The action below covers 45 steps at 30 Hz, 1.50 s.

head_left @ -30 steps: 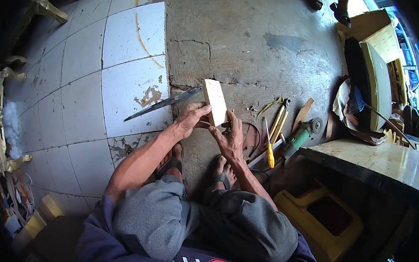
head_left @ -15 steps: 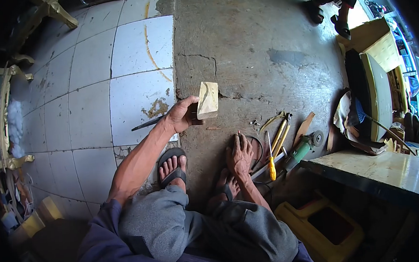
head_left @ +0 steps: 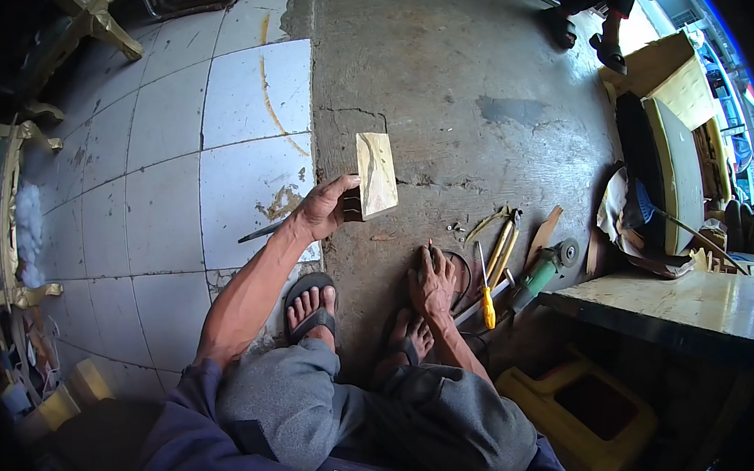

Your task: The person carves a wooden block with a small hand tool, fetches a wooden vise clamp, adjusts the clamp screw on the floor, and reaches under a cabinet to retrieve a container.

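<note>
Pale wood catches the light in a workshop, where a block (head_left: pixel 378 175) marked with a dark, wavy line stands gripped at its near left edge by a seated person's left hand (head_left: pixel 330 208). The hands are well apart. The right hand (head_left: pixel 434 284) is low over the concrete floor (head_left: pixel 436 76), back up and fingers pointing away from the body; a small red-tipped item (head_left: pixel 430 243) shows at its fingertips, though whether the fingers are closed on it cannot be told.

Just right of that hand curves a black cable (head_left: pixel 469 283), and beyond it lie a yellow-handled screwdriver (head_left: pixel 489 308), a hand tool with long yellow handles (head_left: pixel 502 247) and a green angle grinder (head_left: pixel 537 277), its disc facing away from the hand. A scrap of wood (head_left: pixel 545 235) rests on the floor beside the grinder.

To the left of the left hand, a dark, pointed strip (head_left: pixel 260 232) juts over white tiles (head_left: pixel 251 88) from behind the wrist. Farther right of the right hand is a worktop (head_left: pixel 683 294), with a yellow plastic stool (head_left: pixel 525 399) nearer the body. Well beyond both hands, another person's sandalled feet (head_left: pixel 609 53) stand on the floor.
</note>
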Tool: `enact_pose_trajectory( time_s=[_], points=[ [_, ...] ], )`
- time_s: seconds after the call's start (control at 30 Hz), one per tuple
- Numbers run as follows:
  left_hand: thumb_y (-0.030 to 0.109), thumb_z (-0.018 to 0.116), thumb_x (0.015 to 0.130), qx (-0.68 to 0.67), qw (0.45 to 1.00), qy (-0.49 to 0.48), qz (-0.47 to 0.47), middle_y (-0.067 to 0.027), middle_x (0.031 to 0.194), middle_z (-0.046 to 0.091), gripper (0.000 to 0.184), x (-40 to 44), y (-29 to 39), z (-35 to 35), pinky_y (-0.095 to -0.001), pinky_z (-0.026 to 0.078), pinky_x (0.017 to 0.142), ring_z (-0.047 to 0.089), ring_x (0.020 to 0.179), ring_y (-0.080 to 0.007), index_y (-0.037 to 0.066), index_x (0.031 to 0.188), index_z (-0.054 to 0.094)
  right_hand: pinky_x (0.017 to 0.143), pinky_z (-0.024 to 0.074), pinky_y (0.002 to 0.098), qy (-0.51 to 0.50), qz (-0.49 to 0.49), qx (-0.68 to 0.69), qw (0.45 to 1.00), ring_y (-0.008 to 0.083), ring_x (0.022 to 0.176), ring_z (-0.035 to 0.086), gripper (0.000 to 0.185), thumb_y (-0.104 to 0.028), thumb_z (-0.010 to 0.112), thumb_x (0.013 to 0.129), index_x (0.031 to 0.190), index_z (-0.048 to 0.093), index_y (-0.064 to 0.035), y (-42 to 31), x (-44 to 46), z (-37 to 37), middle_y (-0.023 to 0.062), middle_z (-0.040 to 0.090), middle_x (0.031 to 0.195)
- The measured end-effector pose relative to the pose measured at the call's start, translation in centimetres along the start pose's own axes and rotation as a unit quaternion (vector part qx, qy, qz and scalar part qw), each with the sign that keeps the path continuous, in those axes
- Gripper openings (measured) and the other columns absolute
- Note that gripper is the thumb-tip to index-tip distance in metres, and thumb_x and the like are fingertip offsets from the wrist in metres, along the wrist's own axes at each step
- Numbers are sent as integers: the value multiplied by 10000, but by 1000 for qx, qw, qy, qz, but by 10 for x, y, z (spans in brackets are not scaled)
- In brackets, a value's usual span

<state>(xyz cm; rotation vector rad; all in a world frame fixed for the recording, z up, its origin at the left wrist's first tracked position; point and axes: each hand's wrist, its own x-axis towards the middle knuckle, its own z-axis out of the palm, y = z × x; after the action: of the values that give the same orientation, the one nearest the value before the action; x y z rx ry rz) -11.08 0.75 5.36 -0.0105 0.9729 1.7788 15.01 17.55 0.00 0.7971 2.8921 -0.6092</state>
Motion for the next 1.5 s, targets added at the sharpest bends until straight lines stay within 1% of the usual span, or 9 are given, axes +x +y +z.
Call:
enact_pose_trajectory(
  time_s=[0.23,0.4,0.63,1.13,1.3,1.4,1.43,1.47,1.5],
  points=[
    [295,591,997,39,996,-53,53,-70,1129,713,386,-2,4,-2,-370,534,908,680,1026,-176,38,1283,624,1068,372,537,-3,-4,-1,1000,385,1331,409,665,-277,679,861,1474,458,-148,3,0,0,124,432,1499],
    [315,626,978,60,992,-77,74,-72,1202,677,463,-5,7,2,-382,529,929,658,1074,-180,38,1347,577,1062,377,537,-1,-9,4,1000,384,1327,411,653,-270,681,860,1464,467,-146,5,0,0,121,432,1495],
    [278,663,960,91,992,-53,70,-68,1227,657,508,-8,14,6,-382,523,952,639,1099,-187,45,1392,533,1060,380,542,-9,-10,10,1000,384,1341,399,639,-264,675,863,1458,472,-148,7,0,1,123,430,1498],
    [235,656,961,77,993,-48,71,-72,1243,653,453,-12,12,2,-414,505,984,619,1137,-189,56,1366,558,1030,402,570,-16,-10,13,1000,373,1356,394,664,-276,683,857,1471,456,-159,11,0,1,110,427,1507],
    [257,621,959,82,994,-37,62,-94,1264,645,472,-10,12,0,-442,480,1024,610,1171,-226,18,1360,551,1037,403,567,-8,-37,11,999,391,1329,411,703,-291,692,856,1497,432,-163,10,-6,7,116,444,1479],
    [273,597,959,66,994,-59,56,-112,1345,600,524,-8,11,2,-464,454,1058,579,1230,-266,19,1408,501,1034,417,568,36,-60,-14,997,399,1290,438,712,-344,680,869,1512,421,-177,30,-1,20,122,451,1452],
    [265,593,955,61,997,-32,46,-112,1370,581,538,-5,6,-5,-459,458,1057,567,1247,-268,30,1426,482,1019,431,571,28,-52,-17,998,384,1300,437,691,-344,662,884,1511,422,-177,29,-2,18,113,452,1453],
    [259,594,949,52,996,-50,49,-114,1348,599,527,-8,10,2,-453,460,1061,580,1235,-266,35,1416,496,1006,445,560,4,-33,-16,999,368,1306,440,671,-328,657,889,1501,431,-170,22,-2,9,105,449,1459],
    [240,596,943,32,997,-54,45,-118,1324,617,508,-4,3,-8,-445,461,1068,596,1220,-265,28,1397,512,990,446,570,10,-45,9,999,391,1301,437,682,-328,666,886,1505,422,-178,20,-3,6,108,425,1482]
  ],
)
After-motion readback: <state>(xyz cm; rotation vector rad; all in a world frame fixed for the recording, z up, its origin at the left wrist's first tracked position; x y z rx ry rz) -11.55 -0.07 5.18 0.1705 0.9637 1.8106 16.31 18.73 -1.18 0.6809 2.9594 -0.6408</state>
